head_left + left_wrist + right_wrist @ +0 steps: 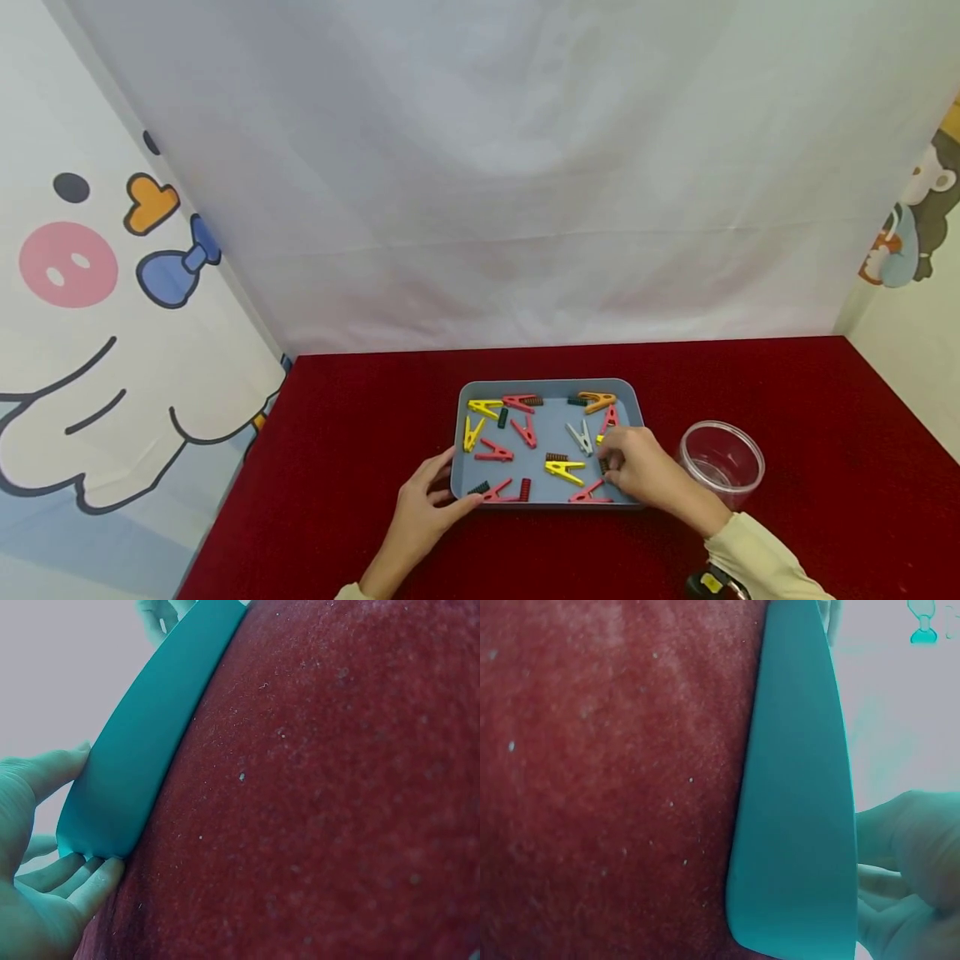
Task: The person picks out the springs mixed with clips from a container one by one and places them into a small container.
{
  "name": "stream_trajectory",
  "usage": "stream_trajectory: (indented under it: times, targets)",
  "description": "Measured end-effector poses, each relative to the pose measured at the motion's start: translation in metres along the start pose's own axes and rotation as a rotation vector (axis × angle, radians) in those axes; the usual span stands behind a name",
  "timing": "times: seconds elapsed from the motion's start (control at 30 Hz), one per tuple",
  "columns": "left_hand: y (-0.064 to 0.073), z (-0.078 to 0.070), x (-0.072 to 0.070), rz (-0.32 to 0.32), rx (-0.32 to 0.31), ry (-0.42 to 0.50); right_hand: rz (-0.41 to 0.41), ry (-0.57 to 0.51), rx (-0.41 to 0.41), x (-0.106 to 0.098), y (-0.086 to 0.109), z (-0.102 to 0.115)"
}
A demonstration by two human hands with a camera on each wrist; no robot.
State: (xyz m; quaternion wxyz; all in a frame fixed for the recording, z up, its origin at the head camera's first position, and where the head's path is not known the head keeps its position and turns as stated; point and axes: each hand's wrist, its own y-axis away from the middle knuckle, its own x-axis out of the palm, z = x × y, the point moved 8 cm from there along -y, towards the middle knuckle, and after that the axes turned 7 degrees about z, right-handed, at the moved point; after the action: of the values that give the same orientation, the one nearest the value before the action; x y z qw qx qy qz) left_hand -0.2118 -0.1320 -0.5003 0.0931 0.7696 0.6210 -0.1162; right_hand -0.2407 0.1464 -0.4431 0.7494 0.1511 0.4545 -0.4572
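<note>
Right hand (pixel 637 467) down at a dark coil (pixel 604 467), left hand (pixel 426 504) bracing the tray (pixel 551 429)

Tray sits on the red-covered worktop (pixel 360 467). Dark coil is inside it, toward the right-hand wall, right at the right hand's fingertips. Right hand: fingers bent, thumb close to them; can't tell if the coil is actually pinched, and the right wrist view only gets the tray's outer wall plus part of that hand. Left hand: spread round the near left corner, thumb on the front side, fingers against the end.

To do it well: thumb and one finger on opposite sides of the coil, light squeeze, since hard pressure would probably make it roll or spring away. Lift straight up. Dragging sideways could knock the white clip (pixel 585 444) to its left or the red clip (pixel 581 497) by the front wall. Left hand should press just enough to stop the tray sliding, no tipping. Clear jar (pixel 720 424) stands just beyond the right wrist, outside the tray; a wide elbow swing could bump it, so a high, short path looks safest.
</note>
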Motion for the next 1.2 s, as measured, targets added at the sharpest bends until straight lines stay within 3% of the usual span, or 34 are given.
stream_trajectory:
  times: [0.13, 0.5, 0.73, 1.03, 1.2]
  targets:
    - [0.0, 0.0, 0.0, 0.0, 0.008, -0.003, -0.043, -0.047, 0.013, -0.002, 0.003, -0.003]
    - [0.001, -0.002, -0.001, 0.0, 0.013, 0.019, -0.034, -0.206, 0.06, -0.007, 0.012, 0.001]
    - [0.01, -0.034, -0.001, 0.012, -0.018, 0.031, -0.045, -0.289, 0.063, -0.012, 0.017, 0.007]
    - [0.011, -0.035, -0.002, 0.003, -0.003, 0.031, -0.06, -0.421, 0.089, -0.021, 0.021, 0.016]
    - [0.009, -0.028, -0.002, 0.003, 0.005, 0.039, -0.061, -0.461, 0.053, -0.024, 0.022, 0.023]
